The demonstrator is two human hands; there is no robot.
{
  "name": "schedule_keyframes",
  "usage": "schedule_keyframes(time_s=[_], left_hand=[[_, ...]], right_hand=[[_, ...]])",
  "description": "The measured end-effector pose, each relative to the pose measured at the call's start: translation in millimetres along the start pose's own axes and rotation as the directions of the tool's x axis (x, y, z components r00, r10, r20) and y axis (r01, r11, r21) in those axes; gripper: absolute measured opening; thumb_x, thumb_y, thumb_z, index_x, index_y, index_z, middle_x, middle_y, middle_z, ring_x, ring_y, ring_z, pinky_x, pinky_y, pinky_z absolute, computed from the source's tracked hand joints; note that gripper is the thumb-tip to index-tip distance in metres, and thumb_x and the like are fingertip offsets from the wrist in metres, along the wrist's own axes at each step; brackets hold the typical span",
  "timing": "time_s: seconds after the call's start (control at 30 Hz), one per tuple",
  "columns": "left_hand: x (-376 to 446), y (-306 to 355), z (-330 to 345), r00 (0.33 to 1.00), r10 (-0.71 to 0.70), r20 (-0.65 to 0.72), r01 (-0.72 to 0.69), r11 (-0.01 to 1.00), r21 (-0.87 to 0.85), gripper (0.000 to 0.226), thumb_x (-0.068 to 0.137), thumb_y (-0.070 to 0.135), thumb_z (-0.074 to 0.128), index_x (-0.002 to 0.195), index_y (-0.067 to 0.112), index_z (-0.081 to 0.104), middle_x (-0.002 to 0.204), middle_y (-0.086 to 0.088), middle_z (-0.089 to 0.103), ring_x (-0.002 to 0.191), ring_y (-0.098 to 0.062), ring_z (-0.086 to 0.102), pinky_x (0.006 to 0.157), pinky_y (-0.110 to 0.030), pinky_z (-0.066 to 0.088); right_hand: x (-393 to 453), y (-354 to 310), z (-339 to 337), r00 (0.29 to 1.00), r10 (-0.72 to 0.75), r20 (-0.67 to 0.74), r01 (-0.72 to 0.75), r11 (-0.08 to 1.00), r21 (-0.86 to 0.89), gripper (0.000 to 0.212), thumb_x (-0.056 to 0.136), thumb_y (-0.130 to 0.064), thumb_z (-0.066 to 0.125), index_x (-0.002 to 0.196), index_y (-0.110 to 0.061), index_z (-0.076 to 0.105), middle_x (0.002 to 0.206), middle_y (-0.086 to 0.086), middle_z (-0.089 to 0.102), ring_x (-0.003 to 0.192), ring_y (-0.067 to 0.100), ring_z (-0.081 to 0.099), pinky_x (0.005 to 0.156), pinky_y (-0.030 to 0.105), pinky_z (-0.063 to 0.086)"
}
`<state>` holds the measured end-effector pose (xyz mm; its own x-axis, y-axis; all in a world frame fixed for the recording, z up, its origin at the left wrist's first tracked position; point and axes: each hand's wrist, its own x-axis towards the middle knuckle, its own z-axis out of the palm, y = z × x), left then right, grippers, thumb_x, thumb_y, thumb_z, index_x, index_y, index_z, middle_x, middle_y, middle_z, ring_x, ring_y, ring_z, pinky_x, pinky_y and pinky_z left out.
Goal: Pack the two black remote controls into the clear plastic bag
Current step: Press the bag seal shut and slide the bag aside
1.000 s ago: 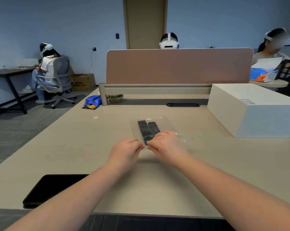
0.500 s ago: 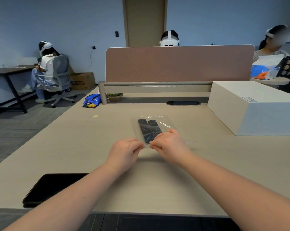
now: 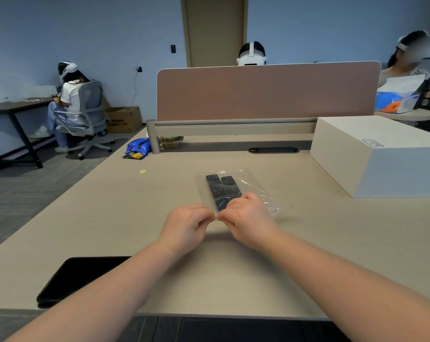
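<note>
While the 2 remotes (image 3: pixel 222 190) lie side by side inside the bag (image 3: pixel 246 187) at frame centre, long axes running up-frame, the left hand (image 3: pixel 185 227) and right hand (image 3: pixel 246 218) both pinch its near edge, equally close.

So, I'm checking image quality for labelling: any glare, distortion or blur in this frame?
Head view: white glare streaks on the clear plastic bag, though the two black remote controls read clearly; wide-angle bending bows the desk divider; soft shadow beneath both hands; one face at far right is blurred.
</note>
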<state>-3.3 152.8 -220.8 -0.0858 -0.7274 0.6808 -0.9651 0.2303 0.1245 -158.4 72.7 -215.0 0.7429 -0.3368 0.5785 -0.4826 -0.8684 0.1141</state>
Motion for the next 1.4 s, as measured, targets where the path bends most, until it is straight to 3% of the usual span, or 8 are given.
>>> schedule_keyframes(time_s=[0.37, 0.5, 0.63, 0.83, 0.97, 1.1, 1.2, 1.4], left_hand=[[3, -1, 0, 0.998, -0.041, 0.044, 0.038, 0.996, 0.086, 0.031, 0.08, 0.032, 0.04, 0.069, 0.021, 0.066, 0.065, 0.006, 0.069, 0.06, -0.018, 0.066, 0.042, -0.021, 0.049], [2, -3, -3, 0.999, -0.042, 0.034, 0.039, 0.995, 0.087, 0.03, 0.081, 0.033, 0.04, 0.069, 0.022, 0.066, 0.067, 0.006, 0.07, 0.06, -0.018, 0.067, 0.043, -0.02, 0.049], [5, 1, -2, 0.998, -0.048, 0.04, 0.044, 0.994, 0.104, 0.031, 0.081, 0.034, 0.04, 0.07, 0.023, 0.066, 0.066, 0.007, 0.069, 0.059, -0.017, 0.066, 0.043, -0.021, 0.046], [4, 4, -3, 0.997, -0.046, 0.06, 0.038, 0.991, 0.127, 0.032, 0.081, 0.034, 0.037, 0.07, 0.022, 0.065, 0.065, 0.007, 0.069, 0.059, -0.018, 0.067, 0.044, -0.022, 0.048], [5, 7, -2, 0.996, -0.058, 0.069, 0.049, 0.991, 0.124, 0.033, 0.08, 0.034, 0.036, 0.071, 0.022, 0.065, 0.067, 0.008, 0.07, 0.061, -0.017, 0.067, 0.043, -0.025, 0.05], [8, 10, -2, 0.996, -0.056, 0.076, 0.045, 0.989, 0.14, 0.032, 0.079, 0.033, 0.036, 0.07, 0.023, 0.066, 0.066, 0.01, 0.07, 0.06, -0.015, 0.067, 0.042, -0.023, 0.049], [8, 9, -3, 0.995, -0.055, 0.084, 0.042, 0.988, 0.15, 0.031, 0.079, 0.032, 0.037, 0.07, 0.023, 0.066, 0.067, 0.01, 0.07, 0.061, -0.015, 0.067, 0.042, -0.025, 0.05], [7, 9, -6, 0.994, -0.056, 0.096, 0.042, 0.988, 0.145, 0.035, 0.08, 0.036, 0.035, 0.07, 0.022, 0.066, 0.067, 0.007, 0.07, 0.061, -0.016, 0.068, 0.043, -0.027, 0.052]], right_hand=[[-4, 8, 1, 0.997, -0.04, 0.062, 0.052, 0.979, -0.195, 0.023, 0.05, 0.0, 0.071, 0.055, -0.016, 0.056, 0.045, 0.001, 0.053, 0.051, 0.022, 0.057, 0.061, 0.029, 0.023], [-16, 25, -6, 0.996, -0.008, 0.093, 0.03, 0.972, -0.235, 0.026, 0.044, 0.003, 0.068, 0.056, -0.016, 0.057, 0.043, 0.001, 0.052, 0.052, 0.022, 0.056, 0.06, 0.028, 0.036], [-27, 35, -12, 0.991, 0.034, 0.133, 0.005, 0.959, -0.284, 0.03, 0.038, 0.007, 0.068, 0.056, -0.014, 0.055, 0.042, 0.001, 0.05, 0.05, 0.022, 0.055, 0.063, 0.029, 0.024], [-38, 50, -18, 0.985, 0.071, 0.154, -0.012, 0.935, -0.355, 0.033, 0.027, 0.009, 0.062, 0.051, -0.013, 0.053, 0.036, 0.001, 0.041, 0.045, 0.022, 0.05, 0.054, 0.025, 0.036], [-47, 60, -19, 0.974, 0.12, 0.19, -0.041, 0.927, -0.372, 0.037, 0.024, 0.009, 0.063, 0.052, -0.013, 0.053, 0.037, -0.003, 0.04, 0.046, 0.02, 0.052, 0.057, 0.027, 0.026], [-54, 65, -22, 0.934, 0.225, 0.278, -0.116, 0.926, -0.36, 0.032, 0.053, 0.007, 0.063, 0.08, -0.011, 0.058, 0.071, 0.002, 0.069, 0.071, 0.024, 0.062, 0.06, 0.029, 0.026], [-57, 69, -30, 0.885, 0.295, 0.361, -0.17, 0.925, -0.341, 0.036, 0.078, 0.006, 0.046, 0.11, -0.008, 0.05, 0.107, 0.008, 0.065, 0.101, 0.028, 0.056, 0.067, 0.032, 0.028], [-65, 73, -38, 0.849, 0.361, 0.385, -0.224, 0.907, -0.357, 0.036, 0.079, 0.007, 0.044, 0.112, -0.008, 0.048, 0.109, 0.011, 0.066, 0.102, 0.028, 0.057, 0.067, 0.031, 0.029]])
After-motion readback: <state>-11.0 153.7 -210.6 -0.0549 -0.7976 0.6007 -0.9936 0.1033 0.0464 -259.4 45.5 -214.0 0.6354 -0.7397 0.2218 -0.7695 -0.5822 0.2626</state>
